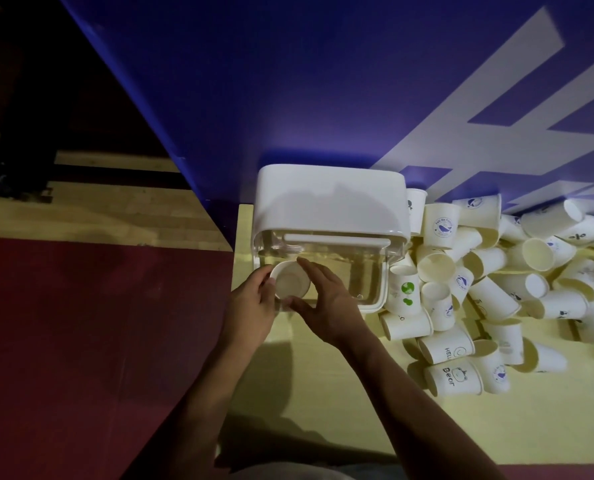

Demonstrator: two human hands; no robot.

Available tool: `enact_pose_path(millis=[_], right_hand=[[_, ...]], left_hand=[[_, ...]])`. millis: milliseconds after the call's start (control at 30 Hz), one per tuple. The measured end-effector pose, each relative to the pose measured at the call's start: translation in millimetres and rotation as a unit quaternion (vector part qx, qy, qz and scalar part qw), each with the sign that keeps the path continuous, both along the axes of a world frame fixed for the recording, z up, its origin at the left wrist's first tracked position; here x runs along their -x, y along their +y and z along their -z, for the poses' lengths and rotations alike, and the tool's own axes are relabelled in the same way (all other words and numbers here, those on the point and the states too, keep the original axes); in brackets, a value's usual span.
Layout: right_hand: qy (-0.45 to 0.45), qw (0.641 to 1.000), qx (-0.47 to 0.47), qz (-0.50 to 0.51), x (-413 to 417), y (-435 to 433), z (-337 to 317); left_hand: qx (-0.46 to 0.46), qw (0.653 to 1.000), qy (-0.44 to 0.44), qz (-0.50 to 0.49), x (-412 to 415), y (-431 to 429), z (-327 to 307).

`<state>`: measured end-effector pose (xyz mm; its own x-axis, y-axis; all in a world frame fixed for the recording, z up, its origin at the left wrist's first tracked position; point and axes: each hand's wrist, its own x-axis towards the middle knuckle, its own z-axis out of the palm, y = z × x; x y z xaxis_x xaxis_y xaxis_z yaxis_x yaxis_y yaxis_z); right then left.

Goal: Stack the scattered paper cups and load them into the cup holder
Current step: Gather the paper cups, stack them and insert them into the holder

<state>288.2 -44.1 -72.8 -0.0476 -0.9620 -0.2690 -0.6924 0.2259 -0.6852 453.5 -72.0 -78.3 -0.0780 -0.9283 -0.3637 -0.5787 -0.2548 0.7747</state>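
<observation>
In cup holder (pixel 330 202), cup (pixel 292 283) between hands (pixel 250 308) (pixel 328 308)

A pale yellow desk (pixel 323 393) stands against a blue wall (pixel 288 81) bearing large white lettering (pixel 496 109). Off its left edge lie red floor (pixel 98 323) and wood flooring (pixel 115 216).

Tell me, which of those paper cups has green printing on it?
The cup right beside the clear holder's right wall; its marks are green, the others' prints dark.
</observation>
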Motion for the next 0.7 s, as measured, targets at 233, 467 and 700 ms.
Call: enact_pose_path(millis=[233, 467, 700], right_hand=[[-0.027, 0.999, -0.040, -0.004, 5.4, -2.3, 3.0], [-0.034, 0.999, -0.042, 0.005, 6.0, -2.3, 5.8], [-0.043, 0.997, -0.066, -0.010, 8.7, -6.0, 7.9]], left_hand=[[0.009, 1.000, -0.016, 0.021, -0.2, 0.2, 13.3], [0.018, 0.999, -0.031, 0.023, 1.3, 1.8, 15.8], [0.020, 0.999, -0.026, 0.010, 1.5, 4.1, 13.6]])
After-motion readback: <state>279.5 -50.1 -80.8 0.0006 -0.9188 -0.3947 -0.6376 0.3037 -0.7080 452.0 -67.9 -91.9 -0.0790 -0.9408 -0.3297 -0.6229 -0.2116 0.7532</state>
